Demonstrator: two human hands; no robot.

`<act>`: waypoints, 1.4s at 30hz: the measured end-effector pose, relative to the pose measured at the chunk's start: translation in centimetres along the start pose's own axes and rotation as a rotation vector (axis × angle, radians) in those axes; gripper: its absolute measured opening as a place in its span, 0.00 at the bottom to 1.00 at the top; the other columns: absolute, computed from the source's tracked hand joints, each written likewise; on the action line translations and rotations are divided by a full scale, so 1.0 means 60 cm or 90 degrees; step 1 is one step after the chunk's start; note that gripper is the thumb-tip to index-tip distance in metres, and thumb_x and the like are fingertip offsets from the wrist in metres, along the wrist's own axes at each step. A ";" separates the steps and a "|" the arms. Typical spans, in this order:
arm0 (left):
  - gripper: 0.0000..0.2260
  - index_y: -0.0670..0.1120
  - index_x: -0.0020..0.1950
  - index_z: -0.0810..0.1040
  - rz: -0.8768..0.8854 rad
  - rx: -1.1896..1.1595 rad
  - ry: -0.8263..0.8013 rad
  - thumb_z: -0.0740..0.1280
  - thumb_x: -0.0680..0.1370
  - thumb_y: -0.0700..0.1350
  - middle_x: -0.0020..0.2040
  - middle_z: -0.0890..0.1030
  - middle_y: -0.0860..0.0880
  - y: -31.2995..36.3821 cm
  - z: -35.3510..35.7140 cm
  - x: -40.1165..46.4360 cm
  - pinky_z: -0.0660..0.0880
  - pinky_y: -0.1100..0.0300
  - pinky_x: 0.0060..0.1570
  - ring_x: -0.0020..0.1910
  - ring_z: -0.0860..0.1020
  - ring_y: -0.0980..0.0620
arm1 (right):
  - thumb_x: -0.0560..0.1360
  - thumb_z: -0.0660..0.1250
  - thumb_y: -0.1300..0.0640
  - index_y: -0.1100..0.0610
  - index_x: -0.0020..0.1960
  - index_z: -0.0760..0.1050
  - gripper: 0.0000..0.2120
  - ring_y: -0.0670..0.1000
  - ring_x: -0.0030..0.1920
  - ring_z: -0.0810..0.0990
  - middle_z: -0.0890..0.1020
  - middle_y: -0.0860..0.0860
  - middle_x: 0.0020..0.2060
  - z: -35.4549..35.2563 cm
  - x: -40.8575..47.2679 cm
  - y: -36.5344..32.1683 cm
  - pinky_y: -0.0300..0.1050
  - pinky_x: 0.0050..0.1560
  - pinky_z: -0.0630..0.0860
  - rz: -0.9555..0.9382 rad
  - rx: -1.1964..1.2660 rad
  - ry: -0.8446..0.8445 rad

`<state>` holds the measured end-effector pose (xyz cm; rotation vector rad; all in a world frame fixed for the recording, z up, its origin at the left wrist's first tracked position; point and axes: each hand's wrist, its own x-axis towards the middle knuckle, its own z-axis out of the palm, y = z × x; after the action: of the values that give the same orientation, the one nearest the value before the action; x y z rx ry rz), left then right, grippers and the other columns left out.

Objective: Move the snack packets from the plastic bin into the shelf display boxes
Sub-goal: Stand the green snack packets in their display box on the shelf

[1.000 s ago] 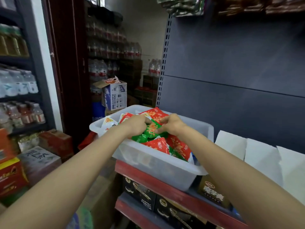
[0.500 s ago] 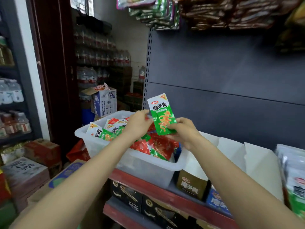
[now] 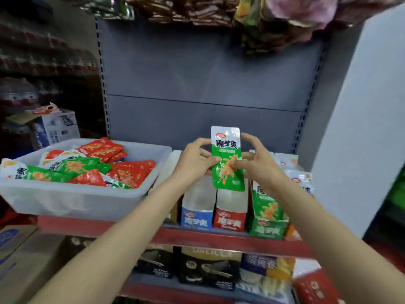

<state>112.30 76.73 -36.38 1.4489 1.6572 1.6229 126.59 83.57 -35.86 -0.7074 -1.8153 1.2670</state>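
A green snack packet (image 3: 228, 159) stands upright in the air above the display boxes. My left hand (image 3: 194, 160) pinches its left edge and my right hand (image 3: 255, 160) pinches its right edge. To the left, the white plastic bin (image 3: 72, 199) sits on the red shelf, filled with several red and green packets (image 3: 122, 170). Under the held packet stand a blue display box (image 3: 196, 218) and a red display box (image 3: 230, 220), both open-topped. A green display box (image 3: 268, 229) to the right holds green packets (image 3: 266, 207).
The red shelf edge (image 3: 197, 236) runs below the boxes, with dark boxed goods (image 3: 206, 270) underneath. Hanging snack bags (image 3: 274, 25) crowd the top. A white pillar (image 3: 359, 139) stands at the right. Cardboard cartons (image 3: 19, 249) sit at lower left.
Both hands lifted a green packet out of the bin and carried it right, to above the display boxes. The view swung right with them.
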 end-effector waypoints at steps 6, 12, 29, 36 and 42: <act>0.22 0.44 0.63 0.73 0.017 0.039 -0.086 0.69 0.72 0.30 0.38 0.76 0.50 0.025 0.113 -0.006 0.79 0.66 0.34 0.35 0.77 0.57 | 0.68 0.72 0.71 0.41 0.70 0.60 0.41 0.55 0.40 0.81 0.79 0.56 0.45 -0.110 -0.046 0.019 0.51 0.42 0.81 -0.060 -0.201 0.096; 0.24 0.46 0.65 0.72 0.066 0.202 -0.080 0.72 0.71 0.35 0.36 0.74 0.54 0.011 0.165 -0.009 0.75 0.58 0.47 0.39 0.76 0.53 | 0.66 0.73 0.69 0.45 0.75 0.51 0.48 0.48 0.34 0.77 0.73 0.41 0.36 -0.140 -0.063 0.043 0.37 0.33 0.73 -0.106 -0.343 0.111; 0.22 0.46 0.62 0.71 0.051 0.404 -0.046 0.74 0.71 0.43 0.53 0.77 0.47 -0.016 0.176 -0.020 0.71 0.57 0.46 0.49 0.73 0.51 | 0.67 0.75 0.61 0.61 0.63 0.65 0.29 0.53 0.59 0.66 0.67 0.55 0.60 -0.145 -0.057 0.081 0.36 0.48 0.60 -0.152 -0.643 0.117; 0.11 0.46 0.58 0.76 0.102 0.340 0.017 0.67 0.76 0.45 0.48 0.78 0.51 0.001 0.119 -0.027 0.69 0.64 0.45 0.43 0.75 0.55 | 0.76 0.65 0.61 0.59 0.64 0.70 0.17 0.52 0.60 0.69 0.71 0.54 0.58 -0.100 -0.059 0.054 0.35 0.52 0.63 -0.261 -0.607 0.122; 0.05 0.48 0.51 0.79 0.137 0.385 0.097 0.65 0.77 0.43 0.43 0.79 0.54 -0.006 -0.022 -0.057 0.71 0.65 0.42 0.41 0.76 0.56 | 0.76 0.64 0.60 0.57 0.57 0.76 0.10 0.48 0.49 0.77 0.79 0.52 0.52 0.037 -0.022 0.020 0.40 0.52 0.73 -0.226 -0.435 -0.036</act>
<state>112.32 73.27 -37.63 1.8733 2.2834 1.4261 125.41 81.87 -37.78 -0.6577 -2.3144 0.4250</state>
